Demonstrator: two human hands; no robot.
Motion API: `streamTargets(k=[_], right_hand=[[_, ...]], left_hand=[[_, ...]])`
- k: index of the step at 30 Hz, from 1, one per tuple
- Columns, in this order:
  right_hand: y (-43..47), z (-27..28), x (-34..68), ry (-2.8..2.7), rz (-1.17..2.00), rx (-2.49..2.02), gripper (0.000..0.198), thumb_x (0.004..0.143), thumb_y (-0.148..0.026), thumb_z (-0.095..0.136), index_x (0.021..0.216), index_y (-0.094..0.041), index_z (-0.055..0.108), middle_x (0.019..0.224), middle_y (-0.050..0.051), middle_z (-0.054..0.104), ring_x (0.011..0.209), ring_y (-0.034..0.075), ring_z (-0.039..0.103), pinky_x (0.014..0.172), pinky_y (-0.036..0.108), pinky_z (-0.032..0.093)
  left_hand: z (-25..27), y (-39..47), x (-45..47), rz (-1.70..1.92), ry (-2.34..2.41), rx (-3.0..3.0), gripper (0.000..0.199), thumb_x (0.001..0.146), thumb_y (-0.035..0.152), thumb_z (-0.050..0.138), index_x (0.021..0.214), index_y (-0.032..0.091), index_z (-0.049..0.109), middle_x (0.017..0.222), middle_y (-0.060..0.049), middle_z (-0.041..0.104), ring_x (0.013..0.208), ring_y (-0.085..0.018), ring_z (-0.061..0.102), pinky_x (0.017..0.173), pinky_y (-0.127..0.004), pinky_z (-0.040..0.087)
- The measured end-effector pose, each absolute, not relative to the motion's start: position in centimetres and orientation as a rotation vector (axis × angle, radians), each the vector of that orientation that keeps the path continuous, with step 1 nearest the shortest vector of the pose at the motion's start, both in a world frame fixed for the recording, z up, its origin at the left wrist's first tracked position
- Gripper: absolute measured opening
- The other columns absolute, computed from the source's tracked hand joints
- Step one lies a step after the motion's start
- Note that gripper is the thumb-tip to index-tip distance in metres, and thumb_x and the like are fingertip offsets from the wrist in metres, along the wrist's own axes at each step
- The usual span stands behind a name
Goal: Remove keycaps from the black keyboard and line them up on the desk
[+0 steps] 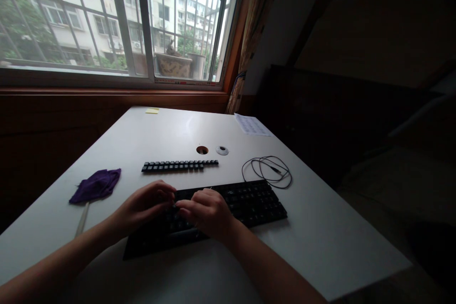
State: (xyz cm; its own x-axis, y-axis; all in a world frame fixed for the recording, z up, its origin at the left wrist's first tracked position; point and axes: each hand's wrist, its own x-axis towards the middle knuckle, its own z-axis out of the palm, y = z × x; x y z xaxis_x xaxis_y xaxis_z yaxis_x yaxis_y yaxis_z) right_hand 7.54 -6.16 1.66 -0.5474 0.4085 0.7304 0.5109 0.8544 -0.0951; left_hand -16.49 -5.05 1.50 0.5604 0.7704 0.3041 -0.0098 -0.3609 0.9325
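A black keyboard [252, 202] lies at a slant on the white table, with both of my hands over its left half. My left hand [151, 202] is closed, thumb and fingers drawn together above the upper left keys. Close beside it, my right hand [206, 209] is curled in a pinch, its fingertips nearly meeting the left ones. A small pale sliver sticks up behind the right knuckles; what it belongs to is hidden. Whatever the fingertips hold is too small and dark to make out. Beyond the keyboard, loose black keycaps [180, 166] stand in two neat rows.
A purple cloth [97, 185] lies left, by a pale stick-like handle [82, 219]. The coiled black cable [274, 171] rests behind the keyboard's right end. Farther back are a table hole [202, 150], its round cover [222, 150], a printed sheet [252, 125] and yellow notes [152, 110].
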Motion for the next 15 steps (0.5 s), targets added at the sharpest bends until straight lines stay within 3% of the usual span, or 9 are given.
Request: streamTargets(k=[6, 15], right_hand=[[-6.13, 1.4, 7.75, -2.205, -0.1, -0.707, 0.022, 0.098, -0.033, 0.054, 0.103, -0.023, 0.072, 0.068, -0.001, 0.06, 0.062, 0.011, 0.055, 0.064, 0.026, 0.042], [-6.12, 1.39, 7.76, -2.158, -0.009, -0.679, 0.02, 0.096, -0.032, 0.057, 0.103, -0.021, 0.073, 0.068, 0.0, 0.06, 0.064, 0.011, 0.056, 0.065, 0.026, 0.043]], left_hand=[[2.44, -4.94, -16.25, 0.894, 0.656, 2.022, 0.008, 0.094, 0.021, 0.058, 0.098, 0.015, 0.063, 0.092, -0.006, 0.059, 0.082, -0.016, 0.059, 0.072, -0.025, 0.049], [1.84, -4.52, -16.25, 0.916, 0.664, 2.122, 0.008, 0.093, 0.021, 0.06, 0.097, 0.015, 0.065, 0.09, -0.005, 0.061, 0.077, -0.014, 0.06, 0.068, -0.023, 0.048]])
